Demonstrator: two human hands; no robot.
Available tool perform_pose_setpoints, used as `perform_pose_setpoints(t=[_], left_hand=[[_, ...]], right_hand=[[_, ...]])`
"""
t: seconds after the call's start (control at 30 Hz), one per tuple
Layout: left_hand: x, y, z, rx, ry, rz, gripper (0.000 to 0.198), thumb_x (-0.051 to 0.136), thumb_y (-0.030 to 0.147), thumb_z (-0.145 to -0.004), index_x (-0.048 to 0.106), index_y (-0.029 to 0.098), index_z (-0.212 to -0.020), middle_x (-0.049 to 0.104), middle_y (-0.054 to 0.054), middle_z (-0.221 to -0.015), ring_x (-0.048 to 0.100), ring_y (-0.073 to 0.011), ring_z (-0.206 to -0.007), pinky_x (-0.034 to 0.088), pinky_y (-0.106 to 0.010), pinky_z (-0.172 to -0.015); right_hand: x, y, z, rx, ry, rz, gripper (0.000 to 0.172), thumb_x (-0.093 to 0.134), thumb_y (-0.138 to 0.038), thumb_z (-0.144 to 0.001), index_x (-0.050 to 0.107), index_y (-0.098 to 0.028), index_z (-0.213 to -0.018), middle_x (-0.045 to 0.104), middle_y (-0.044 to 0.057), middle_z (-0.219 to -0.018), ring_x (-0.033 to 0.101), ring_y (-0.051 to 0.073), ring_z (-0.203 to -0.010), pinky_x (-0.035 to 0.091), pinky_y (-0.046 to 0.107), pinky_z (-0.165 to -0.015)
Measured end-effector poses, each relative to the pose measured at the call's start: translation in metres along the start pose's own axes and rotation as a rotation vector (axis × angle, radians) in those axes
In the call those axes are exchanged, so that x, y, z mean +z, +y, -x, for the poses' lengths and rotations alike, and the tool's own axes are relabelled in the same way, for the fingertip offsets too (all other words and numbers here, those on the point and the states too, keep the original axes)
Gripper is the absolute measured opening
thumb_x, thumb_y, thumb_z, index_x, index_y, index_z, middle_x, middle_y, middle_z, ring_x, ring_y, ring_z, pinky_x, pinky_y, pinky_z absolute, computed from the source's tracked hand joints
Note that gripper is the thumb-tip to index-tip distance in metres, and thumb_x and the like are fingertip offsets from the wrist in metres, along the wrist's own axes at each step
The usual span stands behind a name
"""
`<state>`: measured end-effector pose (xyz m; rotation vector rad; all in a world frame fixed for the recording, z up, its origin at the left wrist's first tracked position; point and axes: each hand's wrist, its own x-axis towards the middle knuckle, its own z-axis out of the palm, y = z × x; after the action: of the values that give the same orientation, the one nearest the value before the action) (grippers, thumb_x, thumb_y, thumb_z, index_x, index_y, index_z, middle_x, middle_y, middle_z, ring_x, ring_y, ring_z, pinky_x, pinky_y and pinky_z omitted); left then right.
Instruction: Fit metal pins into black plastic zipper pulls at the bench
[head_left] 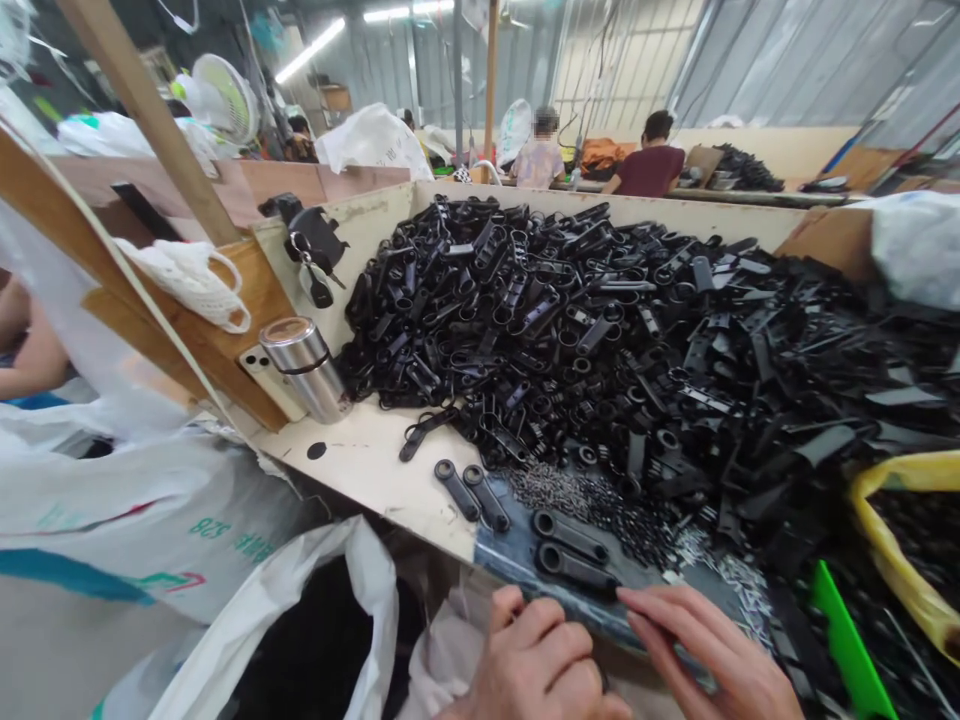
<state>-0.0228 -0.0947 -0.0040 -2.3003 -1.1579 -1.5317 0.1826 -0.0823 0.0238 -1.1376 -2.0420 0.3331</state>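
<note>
A big heap of black plastic parts (600, 340) covers the cream work table (367, 460). Several long black parts (570, 552) lie in a row at the near edge beside a patch of small dark pins (592, 500). My left hand (536, 665) is curled at the table's front edge, fingers bent inward; what it holds, if anything, is hidden. My right hand (705, 650) lies just right of it, fingers stretched flat and pointing left toward the nearest black part.
A steel flask (307, 368) stands at the table's left edge near a hanging key bunch (315, 270). White sacks (300, 620) gape below left. A yellow-lined bag (900, 540) and a green plastic piece (847, 640) sit right. Two people sit at the far bench.
</note>
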Motion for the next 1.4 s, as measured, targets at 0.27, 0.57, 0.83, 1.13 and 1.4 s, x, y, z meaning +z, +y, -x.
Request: perform_pose_setpoints(t=[0.27,0.57,0.83,1.13,1.4], left_hand=[[0.037,0.005,0.008,-0.06,-0.21,0.002,0.019,0.071,0.031,-0.095,0.063,0.021,-0.08,0.075,0.002,-0.088,0.063,-0.0166,-0.086,0.038,-0.036,-0.083],[0.03,-0.003,-0.017,0.039,-0.404,-0.036,0.018,0.071,0.028,-0.095,0.061,0.02,-0.081,0.07,0.001,-0.083,0.059,-0.0178,-0.084,0.036,-0.037,-0.082],[0.032,-0.003,-0.024,0.041,-0.408,-0.057,0.018,0.073,0.029,-0.092,0.062,0.021,-0.081,0.069,0.0,-0.083,0.056,-0.0186,-0.077,0.036,-0.035,-0.07],[0.035,0.0,-0.017,-0.048,-0.353,-0.008,0.022,0.071,0.028,-0.094,0.06,0.021,-0.076,0.071,0.001,-0.079,0.06,-0.0183,-0.077,0.036,-0.037,-0.075],[0.029,-0.008,-0.011,0.003,-0.369,0.01,0.017,0.059,0.032,-0.102,0.071,0.021,-0.099,0.077,-0.003,-0.098,0.065,-0.022,-0.095,0.037,-0.037,-0.088]], right_hand=[[-0.001,0.015,0.033,0.111,0.059,0.008,0.02,0.059,-0.035,-0.103,0.076,-0.027,-0.11,0.073,0.007,-0.096,0.076,0.019,-0.081,0.064,0.022,-0.074],[0.004,0.018,0.032,0.152,0.037,-0.167,0.021,0.057,-0.027,-0.103,0.073,-0.028,-0.116,0.073,0.006,-0.097,0.075,0.019,-0.085,0.063,0.022,-0.075],[0.012,0.019,0.009,0.295,0.05,-0.138,0.028,0.055,-0.038,-0.105,0.071,-0.026,-0.125,0.072,0.008,-0.108,0.074,0.019,-0.085,0.063,0.026,-0.078],[0.022,0.024,-0.013,0.266,-0.075,-0.125,0.028,0.049,-0.026,-0.106,0.071,-0.021,-0.122,0.068,0.008,-0.103,0.072,0.019,-0.085,0.06,0.027,-0.076],[0.018,0.021,-0.021,0.314,-0.109,-0.128,0.028,0.046,-0.024,-0.106,0.07,-0.022,-0.12,0.069,0.007,-0.101,0.071,0.019,-0.088,0.058,0.03,-0.078]])
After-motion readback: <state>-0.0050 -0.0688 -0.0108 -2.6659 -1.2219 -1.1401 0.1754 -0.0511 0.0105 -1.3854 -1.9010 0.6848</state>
